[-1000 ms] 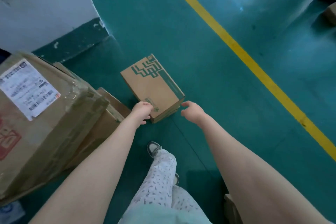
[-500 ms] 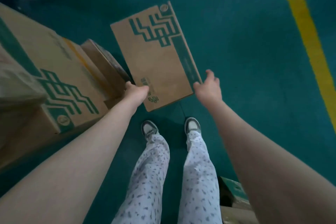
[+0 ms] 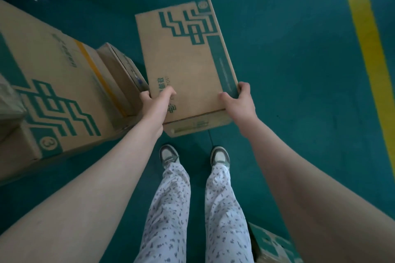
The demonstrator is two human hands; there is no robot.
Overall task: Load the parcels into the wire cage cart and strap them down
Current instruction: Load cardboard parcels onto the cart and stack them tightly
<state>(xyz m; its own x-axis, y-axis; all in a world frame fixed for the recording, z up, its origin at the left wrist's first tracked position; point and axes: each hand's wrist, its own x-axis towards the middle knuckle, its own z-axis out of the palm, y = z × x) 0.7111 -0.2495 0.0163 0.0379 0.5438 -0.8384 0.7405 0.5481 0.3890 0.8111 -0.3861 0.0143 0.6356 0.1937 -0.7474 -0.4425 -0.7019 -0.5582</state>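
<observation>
A flat brown cardboard parcel (image 3: 188, 64) with a green stepped logo is held off the green floor, above my feet. My left hand (image 3: 157, 100) grips its near left corner, thumb on top. My right hand (image 3: 239, 102) grips the near right corner, thumb on the lid and fingers curled round the side. No wire cage cart or strap is in view.
A large cardboard box (image 3: 53, 89) with the same green logo stands at left, with a smaller parcel (image 3: 121, 74) wedged beside it. Another box corner (image 3: 271, 243) shows at the bottom right. A yellow floor line (image 3: 367, 49) runs along the right.
The parcel has come up off the floor and closer to me. Both hands went from touching its corners to gripping it, and my view has tilted down to my feet.
</observation>
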